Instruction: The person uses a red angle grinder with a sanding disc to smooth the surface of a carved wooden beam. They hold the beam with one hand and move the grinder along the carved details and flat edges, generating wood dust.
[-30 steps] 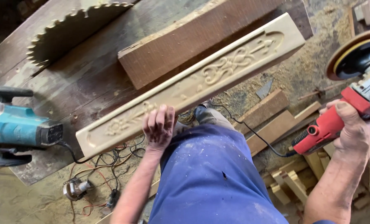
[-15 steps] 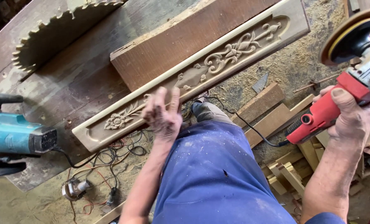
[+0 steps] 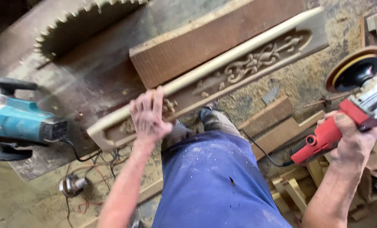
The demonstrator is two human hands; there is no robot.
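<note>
Carved wooden panel [image 3: 256, 63], long and pale, lies slanted across the dark worktable [image 3: 91, 76], its far end overhanging the sawdust-strewn floor at upper right and its near end jutting past the table's front edge. It is tipped up on its long edge, so the floral relief faces me. My left hand [image 3: 148, 113] lies over its near part, fingers spread and curled over the upper rim, palm against the carving. A thick reddish-brown board [image 3: 209, 40] lies just behind the panel, parallel and touching or nearly so.

My right hand [image 3: 351, 141] is wrapped tight around the red body of an angle grinder [image 3: 349, 109], held off to the right in free air, well apart from the panel; its sanding disc [image 3: 354, 69] is tilted toward the floor scraps. A black cord [image 3: 264, 154] trails from its tail past my blue-trousered leg [image 3: 214, 185].

On the table's left edge rests a teal power tool [image 3: 21, 122], near the panel's end but not touching it. A large toothed saw blade [image 3: 83, 23] lies at the table's back. Tangled wires [image 3: 100, 162] lie under the panel's near end, and offcut wood blocks [image 3: 281, 122] crowd the floor to my right.
</note>
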